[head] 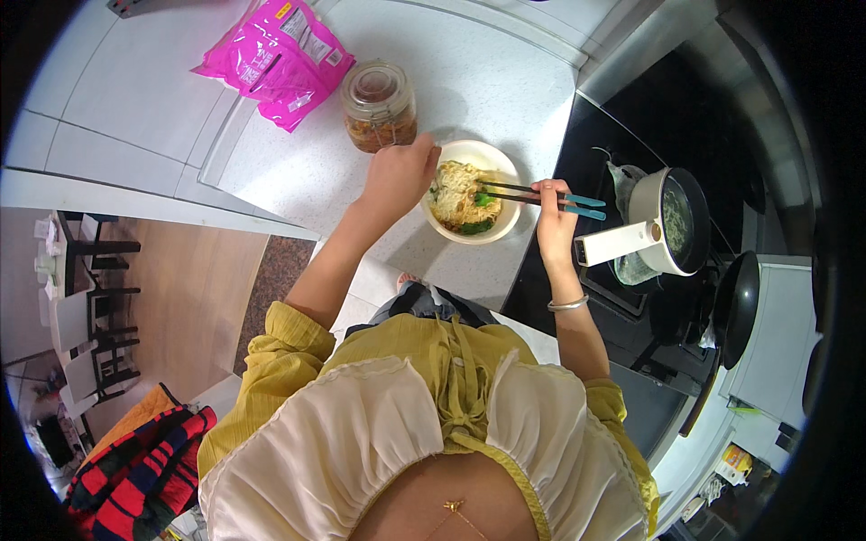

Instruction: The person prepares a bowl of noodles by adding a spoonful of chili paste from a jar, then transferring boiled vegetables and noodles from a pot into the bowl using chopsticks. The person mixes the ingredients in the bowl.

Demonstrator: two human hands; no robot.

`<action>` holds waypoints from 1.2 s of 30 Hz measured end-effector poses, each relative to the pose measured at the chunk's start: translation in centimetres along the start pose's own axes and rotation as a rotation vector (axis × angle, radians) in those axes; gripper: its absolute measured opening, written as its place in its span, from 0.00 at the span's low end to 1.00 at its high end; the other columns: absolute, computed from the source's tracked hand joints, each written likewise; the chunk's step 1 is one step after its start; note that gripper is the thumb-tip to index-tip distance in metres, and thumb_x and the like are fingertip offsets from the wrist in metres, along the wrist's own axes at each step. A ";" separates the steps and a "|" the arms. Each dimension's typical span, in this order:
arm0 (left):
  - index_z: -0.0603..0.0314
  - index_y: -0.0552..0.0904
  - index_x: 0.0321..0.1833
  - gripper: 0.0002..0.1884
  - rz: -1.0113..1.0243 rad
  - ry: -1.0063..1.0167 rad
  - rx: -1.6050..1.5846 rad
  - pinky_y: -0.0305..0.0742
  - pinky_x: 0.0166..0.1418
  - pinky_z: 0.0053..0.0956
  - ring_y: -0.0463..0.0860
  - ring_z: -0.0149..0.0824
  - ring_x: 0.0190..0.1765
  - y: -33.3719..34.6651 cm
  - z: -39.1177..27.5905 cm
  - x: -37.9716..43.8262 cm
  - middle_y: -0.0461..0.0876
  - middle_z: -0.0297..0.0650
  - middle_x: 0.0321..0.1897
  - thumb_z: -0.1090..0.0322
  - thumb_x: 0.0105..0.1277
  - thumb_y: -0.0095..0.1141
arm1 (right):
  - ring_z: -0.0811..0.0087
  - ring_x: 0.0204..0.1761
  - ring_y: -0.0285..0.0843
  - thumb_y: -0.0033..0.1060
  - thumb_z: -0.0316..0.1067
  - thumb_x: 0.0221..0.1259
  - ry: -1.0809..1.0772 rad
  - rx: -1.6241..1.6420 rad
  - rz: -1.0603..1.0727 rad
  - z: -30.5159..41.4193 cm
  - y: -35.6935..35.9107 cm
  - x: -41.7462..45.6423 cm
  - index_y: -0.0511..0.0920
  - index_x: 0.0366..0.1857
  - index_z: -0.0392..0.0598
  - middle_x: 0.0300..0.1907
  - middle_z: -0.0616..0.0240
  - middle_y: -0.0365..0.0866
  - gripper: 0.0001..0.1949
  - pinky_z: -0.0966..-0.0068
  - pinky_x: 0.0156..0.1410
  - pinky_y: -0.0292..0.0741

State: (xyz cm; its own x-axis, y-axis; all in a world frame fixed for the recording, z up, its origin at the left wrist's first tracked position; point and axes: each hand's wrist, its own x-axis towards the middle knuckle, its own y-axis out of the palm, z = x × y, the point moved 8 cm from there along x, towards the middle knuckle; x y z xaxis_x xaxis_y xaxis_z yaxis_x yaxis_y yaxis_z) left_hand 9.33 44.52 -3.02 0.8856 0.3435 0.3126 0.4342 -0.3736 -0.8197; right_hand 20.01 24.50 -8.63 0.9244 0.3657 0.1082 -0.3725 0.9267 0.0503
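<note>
A cream bowl point(509, 169) of noodles point(454, 186) with green leaves stands on the pale speckled counter. My right hand point(556, 220) grips a pair of black chopsticks point(517, 199) with teal ends, and their tips reach into the noodles. At the bowl's upper left rim is my left hand point(399, 172), fingers curled; whether it pinches something or touches the rim is hidden. Just beyond that hand sits a glass clip-top jar point(379, 101), its lid on, with reddish-brown food inside.
A pink plastic bag point(284, 61) bearing writing lies behind the jar. On the black stove point(588, 128) to the right, a cream saucepan point(649, 186) holds liquid with greenish contents, its handle point(619, 243) pointing toward my right hand. A dark frying pan point(737, 304) is nearer me.
</note>
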 end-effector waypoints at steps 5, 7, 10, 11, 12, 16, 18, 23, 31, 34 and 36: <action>0.61 0.71 0.28 0.06 0.013 0.007 -0.081 0.71 0.24 0.36 0.76 0.46 0.19 -0.9 -0.3 -0.6 0.75 0.44 0.13 0.67 0.59 0.48 | 0.78 0.31 0.71 0.42 0.32 0.63 -0.080 -0.136 0.108 3.8 0.5 -1.0 0.71 0.26 0.40 0.27 0.66 0.74 0.10 0.80 0.38 0.72; 0.61 0.72 0.29 0.05 0.017 0.018 -0.043 0.71 0.25 0.34 0.77 0.44 0.20 -1.9 -1.1 -0.8 0.76 0.42 0.15 0.68 0.60 0.47 | 0.78 0.28 0.73 0.45 0.30 0.61 -0.104 -0.133 0.175 5.7 0.5 -1.1 0.71 0.26 0.39 0.26 0.64 0.75 0.08 0.82 0.36 0.71; 0.61 0.72 0.29 0.05 -0.012 0.049 0.044 0.71 0.25 0.34 0.77 0.44 0.20 -2.7 -1.7 -0.9 0.76 0.42 0.15 0.68 0.60 0.47 | 0.79 0.25 0.73 0.48 0.31 0.60 -0.133 -0.366 0.190 7.6 0.4 -0.9 0.72 0.26 0.39 0.23 0.65 0.73 0.08 0.84 0.31 0.69; 0.61 0.72 0.29 0.05 -0.021 0.063 0.075 0.71 0.25 0.34 0.77 0.44 0.20 -2.5 -1.8 -0.9 0.76 0.42 0.14 0.68 0.60 0.47 | 0.79 0.25 0.72 0.48 0.31 0.60 -0.124 -0.500 0.212 7.7 0.6 -0.8 0.72 0.26 0.40 0.23 0.65 0.73 0.08 0.84 0.30 0.68; 0.61 0.71 0.29 0.05 -0.028 0.084 0.101 0.71 0.25 0.34 0.77 0.44 0.20 -2.2 -2.0 -0.9 0.76 0.42 0.14 0.68 0.60 0.48 | 0.79 0.25 0.72 0.48 0.32 0.60 -0.165 -0.537 0.198 6.8 0.4 -0.7 0.72 0.26 0.39 0.23 0.65 0.74 0.08 0.84 0.30 0.67; 0.61 0.71 0.29 0.05 0.041 -0.017 -0.037 0.71 0.24 0.36 0.77 0.45 0.20 0.2 -0.1 -0.7 0.76 0.43 0.14 0.68 0.60 0.48 | 0.76 0.27 0.74 0.43 0.33 0.63 -0.037 -0.173 0.055 1.4 -0.6 -0.3 0.72 0.29 0.40 0.28 0.65 0.75 0.09 0.79 0.36 0.72; 0.61 0.71 0.29 0.05 0.046 -0.034 -0.047 0.71 0.24 0.36 0.77 0.45 0.20 0.2 0.2 -0.7 0.76 0.43 0.14 0.68 0.60 0.47 | 0.72 0.28 0.76 0.42 0.32 0.63 0.017 -0.013 -0.004 1.6 -0.6 -0.5 0.71 0.30 0.39 0.29 0.62 0.76 0.09 0.76 0.38 0.73; 0.60 0.71 0.29 0.05 -0.018 0.041 0.023 0.70 0.24 0.36 0.76 0.46 0.20 -2.6 -1.7 -0.7 0.75 0.44 0.14 0.68 0.59 0.48 | 0.75 0.30 0.76 0.45 0.30 0.61 -0.122 -0.154 0.149 3.8 1.8 -1.1 0.72 0.28 0.39 0.30 0.63 0.77 0.07 0.80 0.37 0.73; 0.60 0.70 0.27 0.06 -0.103 0.094 0.071 0.69 0.23 0.37 0.75 0.47 0.18 -3.9 -2.2 -0.8 0.73 0.44 0.13 0.68 0.57 0.50 | 0.79 0.26 0.73 0.47 0.30 0.60 -0.184 -0.309 0.234 7.5 0.9 -1.1 0.71 0.28 0.39 0.28 0.65 0.72 0.06 0.83 0.31 0.71; 0.60 0.69 0.24 0.08 -0.134 0.137 0.100 0.68 0.20 0.36 0.73 0.47 0.15 -2.7 -2.0 -0.6 0.72 0.43 0.10 0.67 0.57 0.51 | 0.78 0.26 0.72 0.46 0.32 0.61 -0.156 -0.458 0.204 5.7 0.6 -0.7 0.72 0.28 0.39 0.26 0.64 0.72 0.08 0.83 0.32 0.71; 0.60 0.69 0.24 0.08 -0.106 0.101 0.085 0.68 0.20 0.36 0.74 0.47 0.15 -1.6 -1.3 -0.4 0.72 0.44 0.10 0.67 0.57 0.51 | 0.78 0.25 0.72 0.45 0.33 0.62 -0.127 -0.373 0.090 3.7 0.2 -0.5 0.72 0.27 0.37 0.23 0.63 0.74 0.10 0.81 0.29 0.71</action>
State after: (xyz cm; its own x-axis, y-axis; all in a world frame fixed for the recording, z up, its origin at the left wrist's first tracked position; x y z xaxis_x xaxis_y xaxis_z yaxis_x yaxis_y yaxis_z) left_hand 8.45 43.89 -1.23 0.8497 0.2867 0.4425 0.5141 -0.2646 -0.8159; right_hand 19.12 24.17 -4.97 0.8632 0.4548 0.2190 -0.3745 0.8679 -0.3262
